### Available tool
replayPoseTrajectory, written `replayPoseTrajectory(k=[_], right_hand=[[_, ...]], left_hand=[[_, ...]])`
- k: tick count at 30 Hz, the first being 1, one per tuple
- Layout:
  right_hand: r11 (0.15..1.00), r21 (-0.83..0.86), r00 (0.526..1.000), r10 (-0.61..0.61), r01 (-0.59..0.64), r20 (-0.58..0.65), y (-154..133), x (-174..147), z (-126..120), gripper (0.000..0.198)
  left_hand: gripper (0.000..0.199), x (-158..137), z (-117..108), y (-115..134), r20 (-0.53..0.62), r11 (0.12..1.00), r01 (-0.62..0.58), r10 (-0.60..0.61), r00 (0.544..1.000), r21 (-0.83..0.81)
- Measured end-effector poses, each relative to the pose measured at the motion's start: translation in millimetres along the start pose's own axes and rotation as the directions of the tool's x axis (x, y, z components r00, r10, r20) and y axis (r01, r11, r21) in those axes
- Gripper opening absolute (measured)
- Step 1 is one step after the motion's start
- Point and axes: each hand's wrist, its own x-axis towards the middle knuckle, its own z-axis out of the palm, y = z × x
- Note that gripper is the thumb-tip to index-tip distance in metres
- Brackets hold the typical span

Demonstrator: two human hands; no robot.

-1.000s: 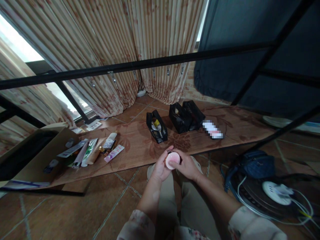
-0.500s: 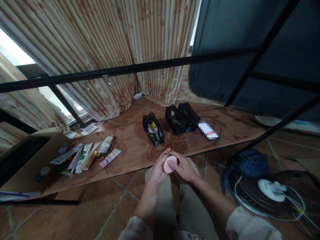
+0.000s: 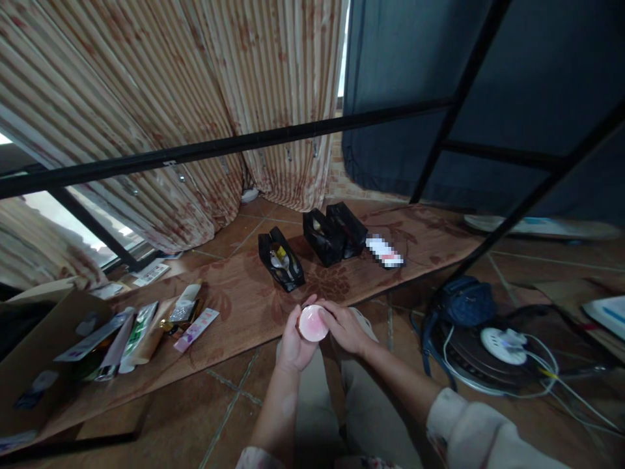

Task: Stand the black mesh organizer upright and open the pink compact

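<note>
Both hands are closed on a round jar (image 3: 314,324), its pale pink disc-shaped face turned up. The left hand (image 3: 297,343) cups it from the left side, and the right hand (image 3: 344,327) grips the right edge, thumb against the rim. The jar is held over the person's knees, just off the near edge of the low surface (image 3: 244,309), which is covered in brown floral cloth.

Beyond the hands an unzipped black pouch (image 3: 280,259) stands on that cloth — yellow and white items show inside — with two more black pouches (image 3: 323,238) side by side to its right and a pixelated flat object (image 3: 385,251) next to them. At the left lie a green-and-white tube (image 3: 139,337), a tan tube (image 3: 155,331) and a slim pink-and-white box (image 3: 196,330), near a cardboard carton (image 3: 63,355).
</note>
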Motion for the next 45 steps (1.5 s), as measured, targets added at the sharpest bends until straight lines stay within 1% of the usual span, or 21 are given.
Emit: replayPoseTrajectory(k=[10, 20, 23, 27, 30, 33, 35, 39, 42, 45], right_hand=[[1.000, 0.027, 1.000, 0.005, -0.005, -0.020, -0.3, 0.5, -2.4, 0.032], [0.998, 0.066, 0.999, 0.022, -0.019, -0.032, -0.3, -0.2, -2.7, 0.031], [0.997, 0.073, 0.999, 0.026, -0.023, -0.032, -0.9, -0.6, -2.2, 0.031], [0.998, 0.062, 0.999, 0.029, -0.027, -0.031, -3.4, -0.6, -2.3, 0.034], [0.999, 0.039, 0.999, 0.027, -0.026, -0.025, -5.3, -0.6, -2.6, 0.041], [0.998, 0.047, 0.999, 0.034, -0.033, -0.017, -4.6, -1.3, -1.6, 0.050], [0.996, 0.078, 0.999, 0.043, -0.042, -0.020, -2.7, -2.0, 0.2, 0.057], [0.986, 0.137, 0.994, 0.101, -0.096, -0.031, 0.4, -2.9, 4.4, 0.068], [0.978, 0.177, 0.992, 0.120, -0.112, -0.033, -0.5, -2.8, 5.3, 0.070], [0.964, 0.253, 0.995, 0.094, -0.081, -0.038, -0.8, -2.5, 3.5, 0.068]], left_hand=[[0.044, -0.5, 1.1, 3.4, -0.032, 0.999, 0.039, -0.039, 0.999, -0.018], [0.045, -2.5, 4.8, 5.6, -0.031, 0.999, 0.048, -0.049, 0.998, -0.012], [0.047, -3.0, 4.3, 5.8, -0.015, 0.999, 0.052, -0.052, 0.999, 0.004], [0.046, -3.7, 4.9, 6.0, -0.002, 0.999, 0.047, -0.047, 0.999, 0.002], [0.047, -3.7, 4.7, 5.5, 0.001, 0.999, 0.040, -0.040, 0.999, 0.007], [0.049, -2.9, 2.2, 4.1, -0.014, 0.999, 0.010, -0.009, 1.000, 0.042], [0.049, -2.3, 0.2, 2.8, -0.042, 0.998, -0.030, 0.033, 0.999, 0.063], [0.046, -3.5, -0.4, 1.1, -0.094, 0.989, -0.110, 0.119, 0.988, 0.099], [0.043, -5.2, 3.0, 0.4, -0.138, 0.984, -0.134, 0.150, 0.979, 0.121], [0.040, -4.5, 7.8, -0.9, -0.213, 0.972, -0.139, 0.178, 0.961, 0.188]])
